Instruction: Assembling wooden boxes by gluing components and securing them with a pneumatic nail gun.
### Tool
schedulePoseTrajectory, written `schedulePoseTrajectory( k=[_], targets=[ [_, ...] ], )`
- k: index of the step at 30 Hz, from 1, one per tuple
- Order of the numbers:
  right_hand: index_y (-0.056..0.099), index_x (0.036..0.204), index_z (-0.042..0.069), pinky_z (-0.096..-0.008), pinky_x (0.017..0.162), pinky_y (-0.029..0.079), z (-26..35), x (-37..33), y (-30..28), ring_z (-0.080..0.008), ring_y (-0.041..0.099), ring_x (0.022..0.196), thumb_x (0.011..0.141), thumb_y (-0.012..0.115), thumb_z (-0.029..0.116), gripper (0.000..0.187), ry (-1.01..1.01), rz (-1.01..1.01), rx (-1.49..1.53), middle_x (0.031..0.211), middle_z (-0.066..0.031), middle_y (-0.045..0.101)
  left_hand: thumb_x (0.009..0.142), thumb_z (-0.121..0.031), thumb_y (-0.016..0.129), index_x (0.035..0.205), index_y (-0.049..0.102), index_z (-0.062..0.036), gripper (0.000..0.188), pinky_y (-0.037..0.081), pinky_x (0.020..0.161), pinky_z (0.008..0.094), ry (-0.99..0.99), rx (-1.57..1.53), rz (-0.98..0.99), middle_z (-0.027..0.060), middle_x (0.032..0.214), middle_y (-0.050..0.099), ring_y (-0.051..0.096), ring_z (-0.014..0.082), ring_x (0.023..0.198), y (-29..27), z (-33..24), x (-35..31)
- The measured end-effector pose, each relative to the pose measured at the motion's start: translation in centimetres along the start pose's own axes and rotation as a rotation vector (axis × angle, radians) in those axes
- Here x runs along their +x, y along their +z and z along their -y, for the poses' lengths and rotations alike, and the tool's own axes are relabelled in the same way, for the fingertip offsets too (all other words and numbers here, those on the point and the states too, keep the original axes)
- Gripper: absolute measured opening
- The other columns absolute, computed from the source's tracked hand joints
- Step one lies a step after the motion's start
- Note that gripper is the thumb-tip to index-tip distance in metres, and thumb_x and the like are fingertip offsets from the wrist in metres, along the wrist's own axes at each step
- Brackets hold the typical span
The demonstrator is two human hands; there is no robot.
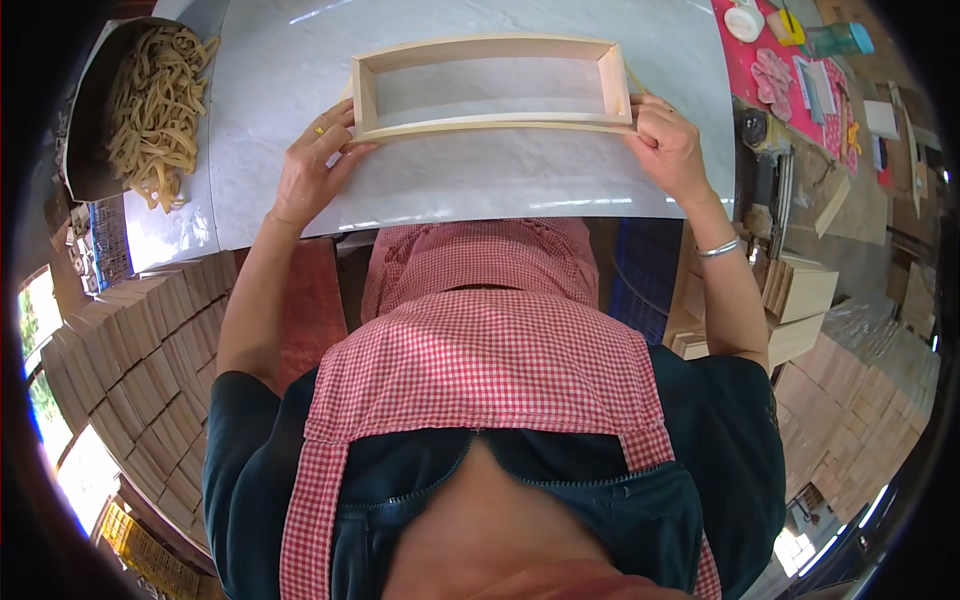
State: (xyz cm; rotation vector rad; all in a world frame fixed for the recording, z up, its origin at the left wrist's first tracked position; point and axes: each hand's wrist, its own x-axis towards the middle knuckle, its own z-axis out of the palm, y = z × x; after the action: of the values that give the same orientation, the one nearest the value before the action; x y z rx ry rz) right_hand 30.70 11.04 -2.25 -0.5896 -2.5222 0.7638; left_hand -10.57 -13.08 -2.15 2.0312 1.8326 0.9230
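- Wooden frame point(487, 46) is lying between the two hands, over the grey worktop point(480, 185).
- Left hand point(310, 172) is pinching a thin tan band point(400, 135) with its fingers, beside the near left corner.
- Right hand point(670, 148) is curling its fingers, pinching the band near the right corner.
- More tan strips point(160, 105) are filling a dark box point(92, 125) at the left.

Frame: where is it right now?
In the head view, the frame is at top centre over the table, between the left hand and right hand.
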Motion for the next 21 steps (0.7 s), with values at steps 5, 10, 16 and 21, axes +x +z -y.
schedulePoseTrajectory(
  k=[5,10,16,21],
  targets=[
    [0.050,0.073,0.005,-0.0417,0.110,0.043,0.4,0.0,0.5,-0.0239,0.067,0.108,0.083,0.079,0.008,0.030,0.009,-0.066,-0.013,0.086,-0.0016,0.068,0.086,-0.012,0.076,0.100,0.067,-0.0004,0.021,0.046,0.106,0.0453,0.105,0.155,-0.032,0.0108,0.131,0.067,0.057,0.0351,0.134,0.7,0.0,-0.1],
    [0.063,0.080,0.005,-0.0406,0.108,0.044,0.1,1.2,-0.5,-0.0248,0.065,0.120,0.090,0.070,0.009,0.013,-0.030,-0.028,0.005,0.104,-0.0037,0.074,0.093,-0.015,0.067,0.104,0.068,-0.0008,0.018,0.036,0.115,0.0489,0.053,0.079,0.047,0.0112,0.130,0.067,0.052,0.0348,0.138,-1.0,0.9,0.3],
    [0.070,0.093,0.007,-0.0431,0.111,0.040,-1.6,0.9,-0.3,-0.0225,0.061,0.126,0.097,0.059,0.015,0.014,0.013,0.001,0.093,0.119,-0.0040,0.073,0.097,-0.016,0.055,0.114,0.069,-0.0023,0.026,0.027,0.122,0.0492,-0.026,-0.034,0.140,0.0113,0.138,0.062,0.045,0.0315,0.144,-0.7,1.6,0.8],
    [0.068,0.095,0.008,-0.0420,0.112,0.038,-1.4,1.1,1.1,-0.0213,0.062,0.123,0.098,0.056,0.018,0.016,-0.110,-0.088,-0.317,0.116,-0.0031,0.072,0.097,-0.014,0.051,0.123,0.067,-0.0026,0.033,0.028,0.121,0.0455,0.040,0.259,0.134,0.0131,0.140,0.060,0.046,0.0312,0.141,-0.1,1.2,1.0]
  ],
)
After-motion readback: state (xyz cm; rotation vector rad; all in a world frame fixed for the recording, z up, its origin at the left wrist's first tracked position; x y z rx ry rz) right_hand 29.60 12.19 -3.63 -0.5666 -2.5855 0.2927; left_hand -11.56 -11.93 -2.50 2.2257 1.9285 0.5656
